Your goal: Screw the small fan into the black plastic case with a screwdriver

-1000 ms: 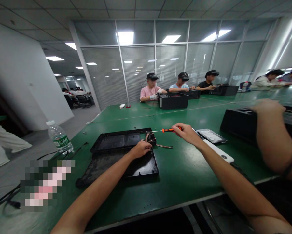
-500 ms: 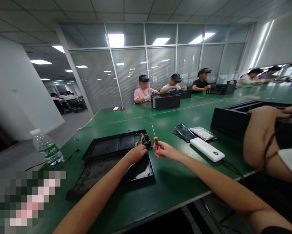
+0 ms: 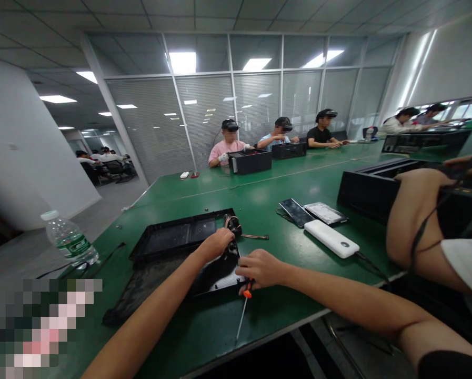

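Note:
A black plastic panel [image 3: 188,230] with raised rims lies on the green table, its near part dark and glossy inside. At its right end sits a bundle of cables [image 3: 232,222], and one thin cable with a connector [image 3: 255,237] stretches out to the right. My left hand [image 3: 216,245] rests just below the bundle with curled fingers; what they pinch is hidden. My right hand [image 3: 261,268] hovers by the panel's right edge, closed around the handle of an orange-and-black screwdriver [image 3: 247,293], whose shaft points down toward the table's front edge.
A white power bank [image 3: 330,238], a phone [image 3: 297,211] and a hard drive [image 3: 324,212] lie to the right. Beyond them a co-worker's arm [image 3: 413,221] reaches into a black case [image 3: 362,192]. A water bottle [image 3: 70,239] stands left. Several people sit across the table.
My right hand has swung nearer, and the screwdriver has turned from tip up to tip down. The thin cable now lies out to the right. My left hand stays by the bundle.

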Motion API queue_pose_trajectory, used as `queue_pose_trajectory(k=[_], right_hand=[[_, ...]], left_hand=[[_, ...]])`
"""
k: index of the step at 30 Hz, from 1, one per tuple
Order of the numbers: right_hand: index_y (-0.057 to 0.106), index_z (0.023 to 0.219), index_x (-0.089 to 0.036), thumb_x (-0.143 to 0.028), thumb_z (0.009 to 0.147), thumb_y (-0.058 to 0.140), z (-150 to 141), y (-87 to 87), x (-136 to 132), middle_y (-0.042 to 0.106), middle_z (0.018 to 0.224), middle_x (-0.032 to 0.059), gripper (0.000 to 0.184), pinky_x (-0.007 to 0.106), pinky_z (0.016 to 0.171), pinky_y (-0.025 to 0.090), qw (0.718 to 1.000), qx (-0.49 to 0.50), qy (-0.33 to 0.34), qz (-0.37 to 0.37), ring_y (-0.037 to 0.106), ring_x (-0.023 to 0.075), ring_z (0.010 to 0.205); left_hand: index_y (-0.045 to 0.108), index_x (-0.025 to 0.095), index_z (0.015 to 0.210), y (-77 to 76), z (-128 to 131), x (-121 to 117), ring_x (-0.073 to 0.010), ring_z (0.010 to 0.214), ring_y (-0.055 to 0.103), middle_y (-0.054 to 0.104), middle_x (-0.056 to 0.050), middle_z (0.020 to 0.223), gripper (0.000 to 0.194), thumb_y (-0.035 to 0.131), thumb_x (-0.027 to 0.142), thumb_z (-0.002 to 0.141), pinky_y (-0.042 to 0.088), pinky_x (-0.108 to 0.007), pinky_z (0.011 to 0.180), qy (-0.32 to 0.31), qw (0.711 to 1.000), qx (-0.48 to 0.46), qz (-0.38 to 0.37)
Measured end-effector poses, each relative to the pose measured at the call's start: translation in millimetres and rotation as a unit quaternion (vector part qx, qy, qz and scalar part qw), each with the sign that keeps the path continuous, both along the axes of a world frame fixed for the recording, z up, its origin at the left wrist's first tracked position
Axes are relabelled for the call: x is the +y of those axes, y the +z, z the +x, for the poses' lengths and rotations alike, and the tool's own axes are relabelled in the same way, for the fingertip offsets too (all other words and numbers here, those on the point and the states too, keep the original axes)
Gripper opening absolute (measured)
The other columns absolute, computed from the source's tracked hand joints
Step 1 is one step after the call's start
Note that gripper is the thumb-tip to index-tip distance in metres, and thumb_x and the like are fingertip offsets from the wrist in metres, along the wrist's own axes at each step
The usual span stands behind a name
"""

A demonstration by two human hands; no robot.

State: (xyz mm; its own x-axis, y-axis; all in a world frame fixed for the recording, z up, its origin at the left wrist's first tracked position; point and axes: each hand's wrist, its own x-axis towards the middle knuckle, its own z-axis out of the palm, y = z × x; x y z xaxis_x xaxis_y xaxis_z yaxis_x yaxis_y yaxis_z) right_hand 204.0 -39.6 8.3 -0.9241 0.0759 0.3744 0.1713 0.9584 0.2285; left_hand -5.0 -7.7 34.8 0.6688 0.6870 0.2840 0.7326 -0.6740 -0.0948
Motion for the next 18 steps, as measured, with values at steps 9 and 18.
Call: queue_pose_trajectory(k=[9, 18], right_hand=[[0.053, 0.099, -0.017, -0.033, 0.086, 0.039, -10.3, 15.7, -25.3, 0.059, 0.079, 0.0033, 0.025, 0.026, 0.047, 0.023, 0.997, -0.071, -0.031, -0.009, 0.053, 0.0132, 0.064], [0.058, 0.078, -0.016, -0.04, 0.082, 0.044, 14.5, 11.3, -26.8, 0.061, 0.068, 0.0041, 0.028, 0.025, 0.046, 0.019, 0.991, -0.105, -0.075, -0.038, 0.053, 0.0131, 0.056]], left_hand=[[0.064, 0.019, 0.089, 23.9, -38.4, -40.8, -0.0137, 0.067, 0.057, 0.063, -0.001, 0.074, 0.017, 0.06, 0.028, 0.076, 0.04, -0.021, 0.063, -0.008, 0.974, 0.051, -0.222], [0.058, 0.014, 0.101, 13.7, -97.8, 23.5, -0.0177, 0.087, 0.056, 0.06, -0.007, 0.098, 0.034, 0.055, 0.039, 0.077, 0.043, -0.025, 0.077, 0.111, 0.985, -0.028, -0.132]])
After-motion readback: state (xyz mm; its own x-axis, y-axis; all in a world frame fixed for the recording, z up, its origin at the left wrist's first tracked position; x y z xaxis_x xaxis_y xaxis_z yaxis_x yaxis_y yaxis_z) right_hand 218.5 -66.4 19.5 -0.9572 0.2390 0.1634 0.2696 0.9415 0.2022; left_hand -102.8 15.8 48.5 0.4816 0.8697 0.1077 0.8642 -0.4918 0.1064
